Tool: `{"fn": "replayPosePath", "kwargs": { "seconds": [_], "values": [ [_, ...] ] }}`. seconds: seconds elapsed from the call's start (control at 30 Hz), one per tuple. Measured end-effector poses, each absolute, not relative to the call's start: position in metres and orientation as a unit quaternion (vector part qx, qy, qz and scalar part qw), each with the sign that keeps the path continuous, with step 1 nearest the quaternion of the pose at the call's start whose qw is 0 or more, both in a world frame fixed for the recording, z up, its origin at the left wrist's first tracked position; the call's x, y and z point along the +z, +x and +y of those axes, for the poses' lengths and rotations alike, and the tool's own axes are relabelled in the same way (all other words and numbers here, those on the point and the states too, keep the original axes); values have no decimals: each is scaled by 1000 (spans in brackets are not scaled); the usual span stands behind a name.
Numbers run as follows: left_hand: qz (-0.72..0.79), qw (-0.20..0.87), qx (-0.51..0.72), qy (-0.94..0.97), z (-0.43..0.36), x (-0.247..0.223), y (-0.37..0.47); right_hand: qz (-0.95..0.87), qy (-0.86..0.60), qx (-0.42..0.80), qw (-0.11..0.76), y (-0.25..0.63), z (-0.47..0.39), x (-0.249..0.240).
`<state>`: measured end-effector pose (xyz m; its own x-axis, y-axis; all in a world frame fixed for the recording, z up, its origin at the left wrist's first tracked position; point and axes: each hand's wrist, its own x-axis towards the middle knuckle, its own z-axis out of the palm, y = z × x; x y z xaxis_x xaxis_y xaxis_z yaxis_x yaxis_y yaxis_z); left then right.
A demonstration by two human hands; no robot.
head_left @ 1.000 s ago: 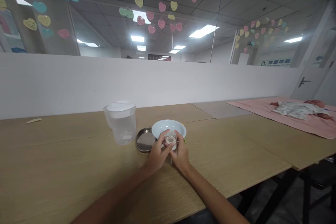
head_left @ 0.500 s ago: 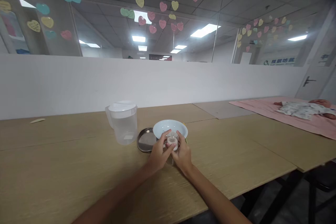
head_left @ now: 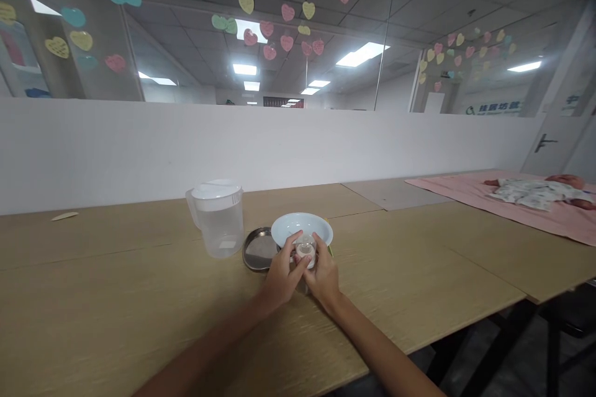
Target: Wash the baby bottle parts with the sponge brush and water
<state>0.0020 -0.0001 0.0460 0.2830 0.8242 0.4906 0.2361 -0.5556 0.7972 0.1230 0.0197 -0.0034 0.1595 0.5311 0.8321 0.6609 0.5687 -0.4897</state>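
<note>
Fingers of our left hand (head_left: 280,270) and right hand (head_left: 325,270) are closed around a small clear container (head_left: 305,247), just in front of the pale blue bowl (head_left: 321,227). Our hands hide its lower part, so we cannot tell whether it rests on the worktop (head_left: 395,273). Its smooth-looking wall could slip if we eased one side, or if it were wet, which we cannot see. Pressing harder with one thumb than the other might tip it. Our hands crowd the bowl and metal tray (head_left: 257,253), so a sudden outward push could shove either; a wide leftward sweep might even reach the jug (head_left: 222,229).
</note>
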Motion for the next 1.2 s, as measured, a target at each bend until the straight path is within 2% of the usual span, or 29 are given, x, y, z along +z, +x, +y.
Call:
{"fn": "replayPosePath", "kwargs": {
  "seconds": [0.27, 0.47, 0.7, 0.93, 1.2],
  "values": [
    [368, 277, 496, 736, -2, 26, 4, -643, -462, -48, 609, 127, 21, -4],
    [331, 259, 495, 760, 6, 0, -4, -645, -441, 31, 623, 132, 22, -3],
    [365, 271, 467, 759, 2, 11, 0, -629, -409, 120, 650, 136, 19, 3],
    [355, 273, 480, 754, 3, 2, 1, -619, -410, 136, 656, 135, 21, 4],
    [363, 247, 467, 767, 4, -6, 2, -625, -416, 77, 656, 134, 21, -1]
  ]
}}
